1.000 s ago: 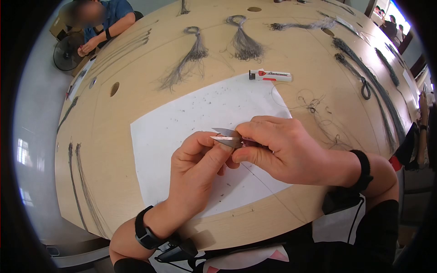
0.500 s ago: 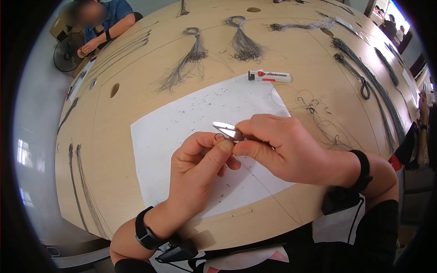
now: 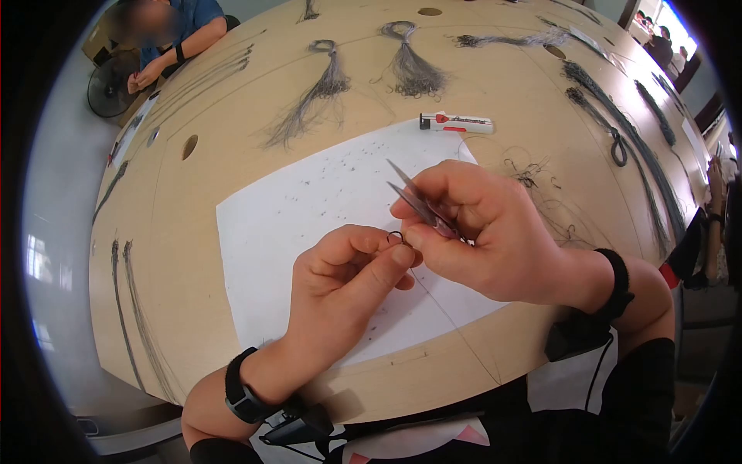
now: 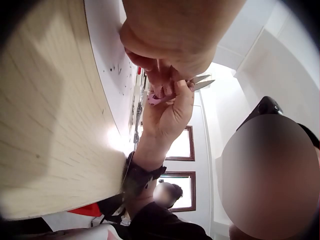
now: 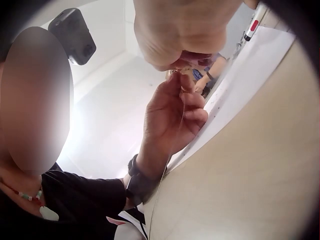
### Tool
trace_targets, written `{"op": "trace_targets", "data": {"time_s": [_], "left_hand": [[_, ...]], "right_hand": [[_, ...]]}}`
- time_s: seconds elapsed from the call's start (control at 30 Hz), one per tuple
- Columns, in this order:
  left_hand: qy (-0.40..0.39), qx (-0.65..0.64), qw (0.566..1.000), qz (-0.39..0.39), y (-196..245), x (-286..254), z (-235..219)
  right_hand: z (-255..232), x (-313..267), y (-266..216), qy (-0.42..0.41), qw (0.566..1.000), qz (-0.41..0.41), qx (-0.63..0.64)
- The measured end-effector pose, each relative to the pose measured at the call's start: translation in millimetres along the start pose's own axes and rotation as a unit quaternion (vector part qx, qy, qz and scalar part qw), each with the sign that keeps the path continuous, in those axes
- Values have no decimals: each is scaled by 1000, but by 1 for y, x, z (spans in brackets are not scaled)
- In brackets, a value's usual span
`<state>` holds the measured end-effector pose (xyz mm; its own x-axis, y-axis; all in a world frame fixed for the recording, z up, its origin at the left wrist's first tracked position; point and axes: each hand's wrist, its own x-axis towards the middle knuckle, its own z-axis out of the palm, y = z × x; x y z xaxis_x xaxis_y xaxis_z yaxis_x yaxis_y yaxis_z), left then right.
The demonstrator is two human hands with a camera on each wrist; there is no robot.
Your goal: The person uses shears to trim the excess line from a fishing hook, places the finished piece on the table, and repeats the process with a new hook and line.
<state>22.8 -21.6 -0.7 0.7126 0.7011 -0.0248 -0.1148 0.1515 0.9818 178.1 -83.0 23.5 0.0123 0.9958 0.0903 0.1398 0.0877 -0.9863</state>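
Note:
Thumb and forefinger of the left hand (image 3: 344, 282) pinch a small dark hook (image 3: 395, 236), its curved end standing up above the fingertips. A thin line (image 3: 456, 329) runs from there down across the paper toward the table edge; the right wrist view shows the line (image 5: 172, 145) as well. Small scissors (image 3: 421, 205) lie in the right hand (image 3: 495, 240), blades parted and pointing up and left, away from the hook. Their pink handle (image 4: 156, 99) shows in the left wrist view. The right fingertips meet the left ones beside the hook.
White paper (image 3: 270, 255) with dark specks lies under the hands. Beyond it are a marker-like tube (image 3: 456, 123) and bundles of lined hooks (image 3: 417, 73). Tangled hooks and line (image 3: 533, 174) lie behind the right hand. Another person (image 3: 197, 35) sits at the far left.
The scissors have swung from pointing left over the hook to pointing up, back from it. Both hands have shifted slightly; the right hand has risen and turned. The left hand keeps its pinch.

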Motion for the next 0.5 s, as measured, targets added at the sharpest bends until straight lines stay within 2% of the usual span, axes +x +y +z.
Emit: {"op": "trace_targets", "data": {"time_s": [0.2, 0.27, 0.33, 0.43, 0.5], "left_hand": [[10, -55, 998, -37, 3, 0, -6], [15, -52, 998, -30, 4, -1, -7], [14, -49, 999, -15, 4, 5, -9], [4, -65, 998, 5, 1, 5, -10], [7, -67, 998, 5, 0, 4, -11]], "right_hand": [[-4, 0, 11, 23, 997, -59, -38], [-7, 2, 10, 25, 996, -74, -53], [-13, 6, 4, -34, 989, -64, -129], [-10, 6, 5, -18, 975, -111, -193], [-8, 7, 11, -14, 973, -129, -193]]}}
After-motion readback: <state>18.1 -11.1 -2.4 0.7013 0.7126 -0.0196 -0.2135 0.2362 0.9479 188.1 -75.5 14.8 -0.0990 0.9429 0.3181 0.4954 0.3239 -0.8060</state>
